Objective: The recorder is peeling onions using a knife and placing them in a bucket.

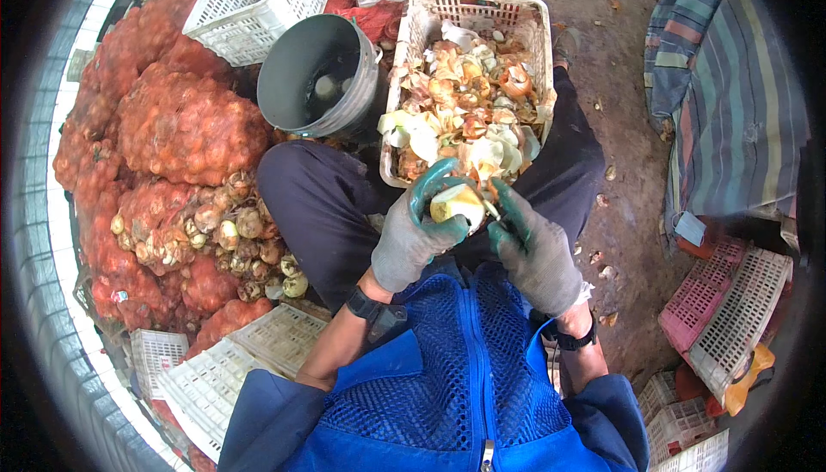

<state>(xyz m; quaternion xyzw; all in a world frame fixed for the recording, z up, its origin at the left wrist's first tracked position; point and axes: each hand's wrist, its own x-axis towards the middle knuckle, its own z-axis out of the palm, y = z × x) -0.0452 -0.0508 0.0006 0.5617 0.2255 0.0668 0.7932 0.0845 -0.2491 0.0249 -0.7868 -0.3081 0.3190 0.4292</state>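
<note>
My left hand (419,233), in a grey glove with green-coated fingers, is wrapped around a partly peeled onion (457,207). At the onion's right side is my right hand (535,246), gloved alike, with thumb and forefinger spread near it. A small pale, narrow piece (492,209) shows by those fingertips; whether it is a blade or a bit of onion, and whether it is gripped, I cannot tell. Just beyond my hands, between my legs, stands a white plastic crate (395,52) heaped with onion skins (461,104). A grey bucket (277,78) left of the crate has a pale, round, onion-like thing inside.
Red mesh sacks of onions (193,123) are piled at left, with loose unpeeled onions (239,227) beside my knee. White crates (277,20) stand behind the bucket. At right are striped cloth (735,104) and stacked crates (742,317). Skin scraps dot the floor (629,214).
</note>
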